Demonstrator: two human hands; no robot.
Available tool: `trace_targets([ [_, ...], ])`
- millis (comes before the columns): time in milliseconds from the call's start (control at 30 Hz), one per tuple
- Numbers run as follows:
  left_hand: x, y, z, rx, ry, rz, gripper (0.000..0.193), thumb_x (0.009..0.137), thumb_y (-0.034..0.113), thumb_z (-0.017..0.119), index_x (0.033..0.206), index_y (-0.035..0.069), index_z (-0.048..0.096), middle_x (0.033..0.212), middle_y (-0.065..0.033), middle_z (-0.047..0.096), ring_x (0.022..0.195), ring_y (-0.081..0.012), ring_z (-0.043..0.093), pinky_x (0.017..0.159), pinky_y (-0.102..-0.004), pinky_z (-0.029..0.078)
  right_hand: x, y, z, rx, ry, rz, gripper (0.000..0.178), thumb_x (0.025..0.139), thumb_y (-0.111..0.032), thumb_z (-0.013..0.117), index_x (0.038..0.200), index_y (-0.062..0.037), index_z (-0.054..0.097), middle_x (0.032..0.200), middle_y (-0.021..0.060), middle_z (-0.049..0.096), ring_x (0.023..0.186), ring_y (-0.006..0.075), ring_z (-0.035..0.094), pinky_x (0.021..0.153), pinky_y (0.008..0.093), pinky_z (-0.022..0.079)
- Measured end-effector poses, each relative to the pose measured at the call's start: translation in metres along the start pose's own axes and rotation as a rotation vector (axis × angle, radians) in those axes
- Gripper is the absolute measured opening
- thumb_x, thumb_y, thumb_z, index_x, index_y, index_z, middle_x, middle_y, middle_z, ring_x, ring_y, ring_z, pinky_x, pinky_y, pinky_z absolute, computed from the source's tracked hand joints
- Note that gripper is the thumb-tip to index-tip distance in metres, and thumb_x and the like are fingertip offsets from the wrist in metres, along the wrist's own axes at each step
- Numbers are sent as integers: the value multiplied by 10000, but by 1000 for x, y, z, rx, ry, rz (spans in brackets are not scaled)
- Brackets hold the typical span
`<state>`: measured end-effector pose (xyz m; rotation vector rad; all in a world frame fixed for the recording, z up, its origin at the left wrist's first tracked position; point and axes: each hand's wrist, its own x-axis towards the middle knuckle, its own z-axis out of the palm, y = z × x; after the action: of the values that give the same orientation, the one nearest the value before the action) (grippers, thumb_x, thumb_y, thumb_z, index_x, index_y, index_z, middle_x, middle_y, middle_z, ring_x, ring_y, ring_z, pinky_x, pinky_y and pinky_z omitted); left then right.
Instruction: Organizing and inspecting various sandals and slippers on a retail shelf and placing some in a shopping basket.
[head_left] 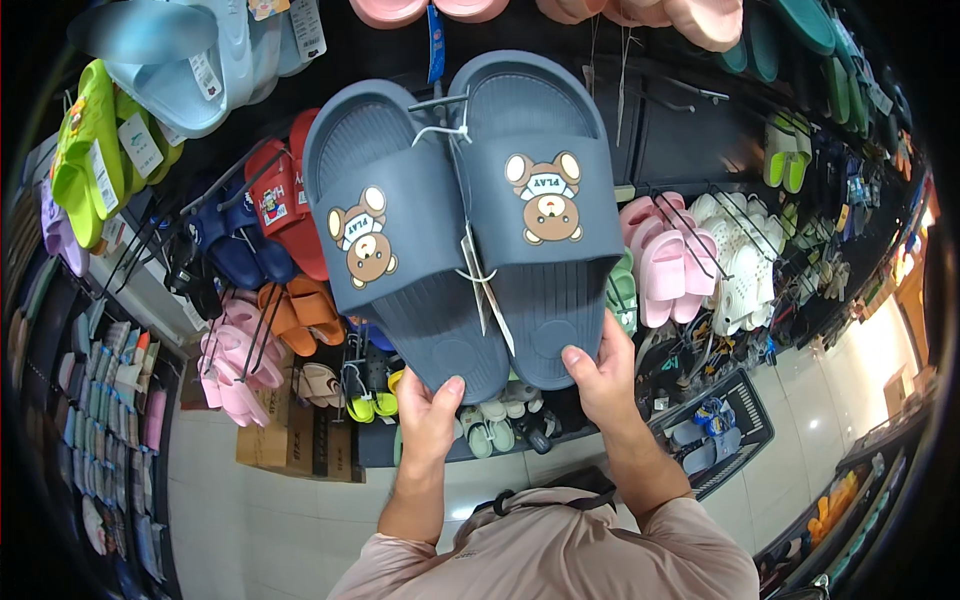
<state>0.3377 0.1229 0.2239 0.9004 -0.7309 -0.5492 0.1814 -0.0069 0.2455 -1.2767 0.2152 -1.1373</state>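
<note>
A pair of dark grey-blue slide sandals (540, 95), each with a brown bear on its strap, fills the middle of the head view. White ties join the two, and a paper tag (490, 300) hangs between them. My left hand (428, 412) grips the heel end of the left sandal, thumb on the footbed. The heel of the right sandal is held the same way by my right hand (605, 378). Both hands' fingers are mostly hidden under the soles. A metal hook (438, 102) shows at the upper tie; whether the pair hangs on it I cannot tell.
Red sandals (270, 185) and orange sandals (305, 315) hang left of the pair. Pink sandals (675, 265) and white clogs (738, 260) hang at right. Cardboard boxes (275, 440) stand below left. A black basket (755, 400) holding blue sandals is on the floor at right.
</note>
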Motion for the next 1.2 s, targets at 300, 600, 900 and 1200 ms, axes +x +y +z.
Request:
trace_targets([
  [300,-52,-57,-27,167,-172,-240,359,900,96,639,1217,-24,521,1139,-80,606,1024,-143,561,922,-304,445,-71,37,-53,-73,51,186,394,935,-117,607,1272,15,451,1088,53,599,935,100,584,793,270,511],
  [600,-92,-130,37,308,-575,-550,358,928,54,584,1256,-54,487,1197,-112,577,1090,-172,550,975,-324,421,-197,35,-147,-10,367,470,387,966,-199,589,1274,-14,445,1029,55,593,788,106,612,614,260,549],
  [900,-138,-304,143,490,-975,-777,354,970,173,549,1256,-22,473,1018,-123,636,825,-165,654,648,-292,538,-305,69,-274,346,1045,652,309,975,-208,567,1241,-83,470,889,57,620,533,133,594,463,252,494],
  [1200,-191,-483,238,734,-1029,-1140,330,983,176,509,1240,-28,470,1012,-185,644,627,-236,683,490,-296,545,-371,119,-422,346,1409,799,228,973,-204,531,1176,-112,484,858,57,601,512,143,565,414,263,457],
])
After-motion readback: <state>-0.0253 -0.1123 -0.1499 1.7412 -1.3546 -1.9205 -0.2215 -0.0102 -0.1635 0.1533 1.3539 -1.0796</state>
